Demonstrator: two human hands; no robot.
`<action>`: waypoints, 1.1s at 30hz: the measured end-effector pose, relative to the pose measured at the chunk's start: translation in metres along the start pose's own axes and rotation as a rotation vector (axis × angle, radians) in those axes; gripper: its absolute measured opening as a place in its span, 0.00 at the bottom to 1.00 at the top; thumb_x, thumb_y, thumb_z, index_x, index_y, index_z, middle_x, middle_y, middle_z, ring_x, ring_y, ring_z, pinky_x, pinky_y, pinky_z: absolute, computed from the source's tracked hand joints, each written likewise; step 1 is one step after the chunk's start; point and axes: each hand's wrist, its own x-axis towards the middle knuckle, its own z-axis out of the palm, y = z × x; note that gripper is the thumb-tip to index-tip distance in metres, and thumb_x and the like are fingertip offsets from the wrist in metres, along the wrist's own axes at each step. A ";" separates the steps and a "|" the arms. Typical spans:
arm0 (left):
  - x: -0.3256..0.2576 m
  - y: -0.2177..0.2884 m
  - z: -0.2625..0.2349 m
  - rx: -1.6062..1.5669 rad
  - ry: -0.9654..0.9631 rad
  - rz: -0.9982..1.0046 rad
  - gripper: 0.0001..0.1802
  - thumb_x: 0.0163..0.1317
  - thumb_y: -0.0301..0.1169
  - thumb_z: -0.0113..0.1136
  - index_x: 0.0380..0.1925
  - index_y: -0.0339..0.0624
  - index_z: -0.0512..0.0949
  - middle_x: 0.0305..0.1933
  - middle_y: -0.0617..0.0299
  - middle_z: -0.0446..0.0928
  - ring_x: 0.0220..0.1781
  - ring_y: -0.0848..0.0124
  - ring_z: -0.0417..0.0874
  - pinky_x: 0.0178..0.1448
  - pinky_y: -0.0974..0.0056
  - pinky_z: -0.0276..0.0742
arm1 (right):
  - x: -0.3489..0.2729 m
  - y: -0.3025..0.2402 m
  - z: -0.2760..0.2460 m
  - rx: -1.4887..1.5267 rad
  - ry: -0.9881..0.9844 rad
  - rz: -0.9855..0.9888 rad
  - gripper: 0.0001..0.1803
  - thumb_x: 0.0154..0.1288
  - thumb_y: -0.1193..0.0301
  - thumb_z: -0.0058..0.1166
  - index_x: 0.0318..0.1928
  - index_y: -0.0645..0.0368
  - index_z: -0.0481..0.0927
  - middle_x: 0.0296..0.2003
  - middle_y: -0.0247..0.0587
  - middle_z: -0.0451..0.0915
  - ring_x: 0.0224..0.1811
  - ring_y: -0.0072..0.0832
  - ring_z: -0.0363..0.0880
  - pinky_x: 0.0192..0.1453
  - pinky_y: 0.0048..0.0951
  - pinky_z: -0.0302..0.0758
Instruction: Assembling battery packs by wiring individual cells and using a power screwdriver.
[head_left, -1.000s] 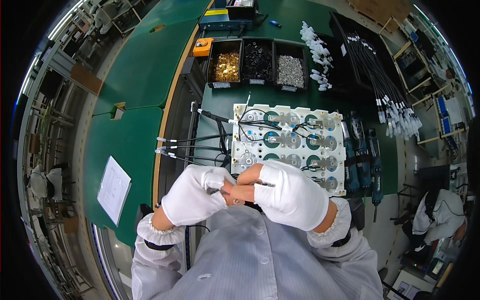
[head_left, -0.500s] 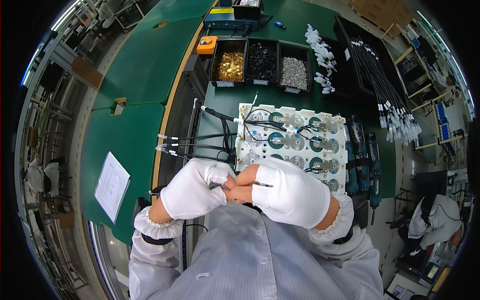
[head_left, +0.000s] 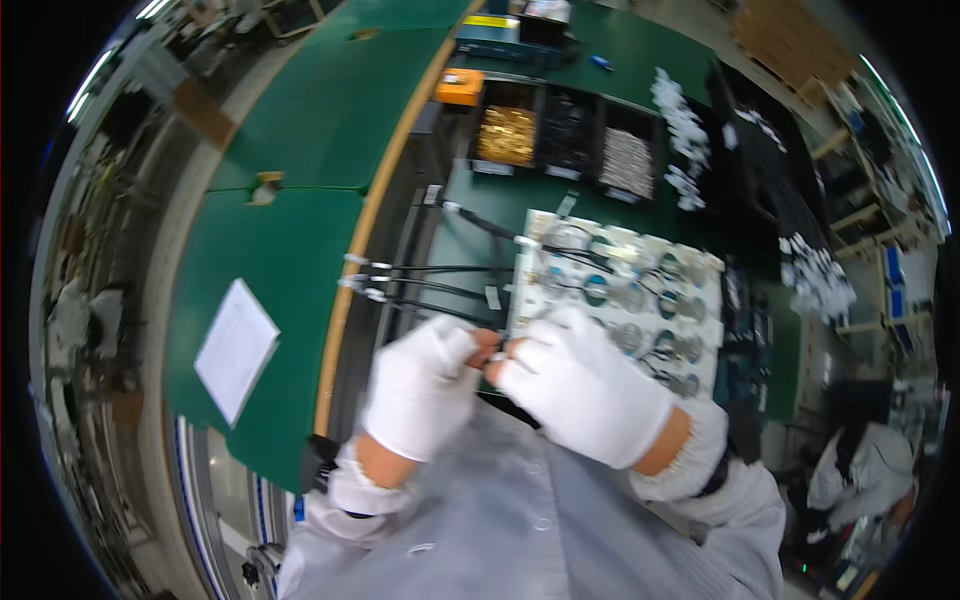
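Note:
White fingerless-style gloves cover both hands, which meet at the fingertips in front of my body. My left hand (head_left: pixel 425 390) is closed in a pinch. Facing it, my right hand (head_left: pixel 585 385) is also pinched, its fingertips close to the left ones. Something small and dark shows between them, too blurred to name. Just beyond lies a white plate (head_left: pixel 709 300) with rows of round clear and teal parts and thin black wires. Black cables (head_left: pixel 440 284) with white ends stick out to the left of the plate, close to my left hand.
Beyond the plate stand black bins of gold pieces (head_left: pixel 506 136), black pieces (head_left: pixel 568 132) and silver pieces (head_left: pixel 628 163). White connectors (head_left: pixel 682 125) and bundled black cables (head_left: pixel 765 175) lie at right. Teal power tools (head_left: pixel 742 350) flank the plate. A paper sheet (head_left: pixel 236 350) rests on the left table.
The view has turned, so the bench and plate sit farther right in it, with blur. My hands have drawn slightly apart, from overlapping fingers to pinched fingertips facing each other.

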 end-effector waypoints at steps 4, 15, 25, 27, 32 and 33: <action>-0.021 0.029 0.006 0.056 0.048 -0.086 0.11 0.51 0.20 0.62 0.35 0.46 0.84 0.36 0.58 0.83 0.35 0.59 0.86 0.36 0.61 0.83 | -0.012 0.005 -0.004 -0.065 0.087 -0.046 0.05 0.58 0.71 0.55 0.35 0.58 0.81 0.31 0.38 0.78 0.41 0.36 0.78 0.55 0.42 0.73; -0.037 0.008 0.047 -0.499 0.150 -0.186 0.13 0.64 0.20 0.58 0.48 0.40 0.81 0.46 0.57 0.80 0.43 0.56 0.85 0.48 0.60 0.82 | -0.017 -0.010 0.002 -0.067 0.039 0.022 0.11 0.50 0.80 0.59 0.37 0.59 0.83 0.35 0.40 0.79 0.41 0.43 0.77 0.44 0.42 0.74; -0.030 -0.001 0.047 -0.584 0.229 -0.201 0.08 0.65 0.23 0.60 0.43 0.37 0.82 0.39 0.51 0.81 0.42 0.53 0.84 0.46 0.60 0.80 | -0.008 -0.005 -0.006 0.028 0.014 0.085 0.10 0.52 0.82 0.61 0.35 0.59 0.77 0.34 0.47 0.77 0.38 0.47 0.77 0.43 0.43 0.73; -0.033 -0.001 0.046 -0.572 0.259 -0.187 0.06 0.64 0.23 0.60 0.41 0.37 0.82 0.38 0.50 0.80 0.41 0.52 0.84 0.45 0.59 0.80 | -0.007 -0.011 -0.008 0.042 0.026 0.096 0.11 0.52 0.81 0.62 0.35 0.59 0.76 0.33 0.47 0.77 0.38 0.48 0.77 0.43 0.43 0.73; -0.030 -0.007 0.064 -0.682 0.292 -0.247 0.04 0.59 0.25 0.63 0.34 0.37 0.81 0.36 0.49 0.79 0.40 0.52 0.83 0.45 0.55 0.79 | 0.000 -0.017 -0.020 -0.019 -0.145 0.189 0.09 0.68 0.69 0.59 0.38 0.64 0.82 0.34 0.55 0.83 0.36 0.52 0.81 0.41 0.44 0.76; -0.029 -0.007 0.072 -0.687 0.344 -0.248 0.04 0.58 0.25 0.63 0.33 0.37 0.80 0.35 0.49 0.78 0.40 0.51 0.82 0.44 0.54 0.78 | 0.000 -0.019 -0.020 -0.014 -0.149 0.138 0.09 0.68 0.69 0.59 0.38 0.64 0.82 0.34 0.55 0.83 0.36 0.52 0.81 0.41 0.44 0.76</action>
